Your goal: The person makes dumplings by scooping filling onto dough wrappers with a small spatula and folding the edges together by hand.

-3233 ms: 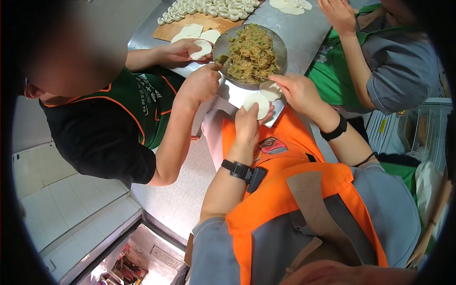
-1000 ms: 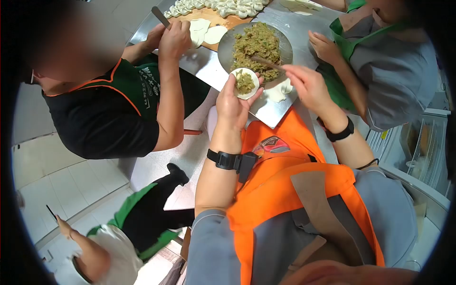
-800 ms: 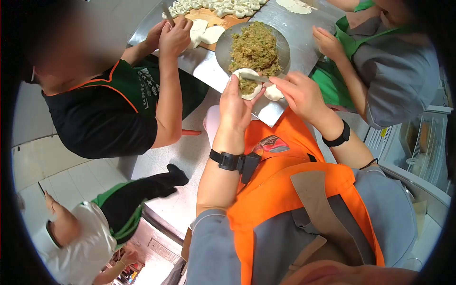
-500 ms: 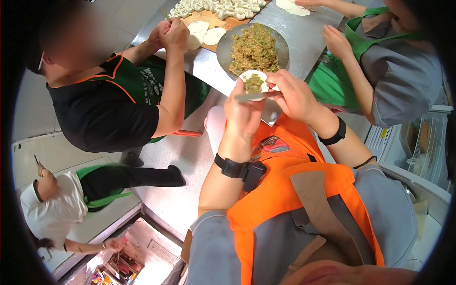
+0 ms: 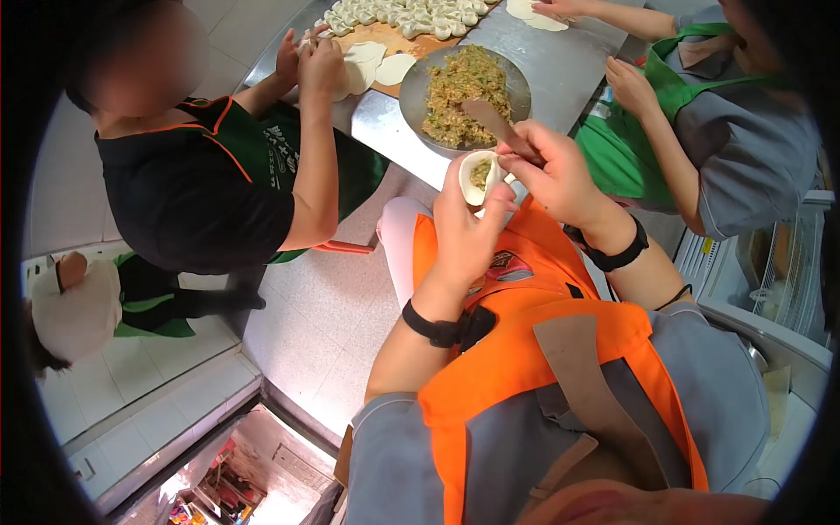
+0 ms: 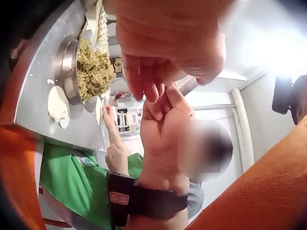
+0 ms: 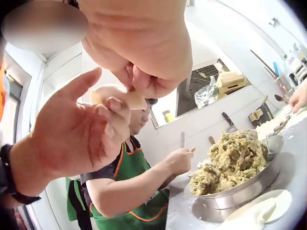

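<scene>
The left hand [image 5: 468, 223] cradles a round dough wrapper [image 5: 479, 178] that is partly folded up around green filling. At the wrapper's right edge the right hand [image 5: 560, 175] pinches the dough, while a flat spatula [image 5: 494, 124] is held in the same hand, its blade raised over the bowl's near side. In the right wrist view the wrapper [image 7: 118, 96] lies across the curled fingers of the left hand [image 7: 81, 129], and the right hand's [image 7: 139, 43] fingertips touch it. The left wrist view shows both hands meeting, the wrapper mostly hidden.
A metal bowl [image 5: 520, 103] of filling [image 5: 468, 83] stands on the steel table [image 5: 560, 66]. Behind it, a wooden board [image 5: 350, 37] bears rows of dumplings [image 5: 411, 12], with loose wrappers [image 5: 395, 69] beside them. A person in black sits left; others in green aprons are at right and far left.
The wrapper has gone from lying flat to partly folded. The spatula has swung from across the wrapper up toward the bowl, and the right fingers now pinch the wrapper's edge.
</scene>
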{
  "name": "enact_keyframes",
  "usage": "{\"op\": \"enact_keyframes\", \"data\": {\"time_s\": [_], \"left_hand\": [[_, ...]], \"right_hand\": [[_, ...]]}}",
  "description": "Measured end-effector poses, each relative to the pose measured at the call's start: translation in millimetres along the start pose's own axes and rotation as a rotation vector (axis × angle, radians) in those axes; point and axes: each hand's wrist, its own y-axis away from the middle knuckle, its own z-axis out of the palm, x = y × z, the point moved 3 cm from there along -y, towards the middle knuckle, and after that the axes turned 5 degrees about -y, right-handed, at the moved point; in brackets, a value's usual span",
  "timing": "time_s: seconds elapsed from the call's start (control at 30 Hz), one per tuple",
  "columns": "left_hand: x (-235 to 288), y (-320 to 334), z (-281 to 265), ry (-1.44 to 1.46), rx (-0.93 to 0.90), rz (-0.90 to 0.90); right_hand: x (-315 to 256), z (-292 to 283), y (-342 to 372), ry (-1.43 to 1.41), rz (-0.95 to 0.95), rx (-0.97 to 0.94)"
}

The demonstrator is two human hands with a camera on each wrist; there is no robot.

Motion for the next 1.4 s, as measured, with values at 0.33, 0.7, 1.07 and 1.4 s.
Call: {"op": "enact_keyframes", "data": {"time_s": [0.33,0.7,1.07,1.4], "left_hand": [[34,12,7,0.141,0.042,0.004],[46,10,5,-0.195,-0.102,0.144],[83,22,10,0.103,-0.275,-0.020],[79,5,12,0.345,-0.149,-0.067]], "right_hand": [[-15,5,5,-0.382,0.118,-0.098],[-55,-6,19,0.437,-0.417,-0.074],[-69,17,19,0.292,-0.547,-0.233],[-65,11,11,0.121,-0.314,-0.139]]}}
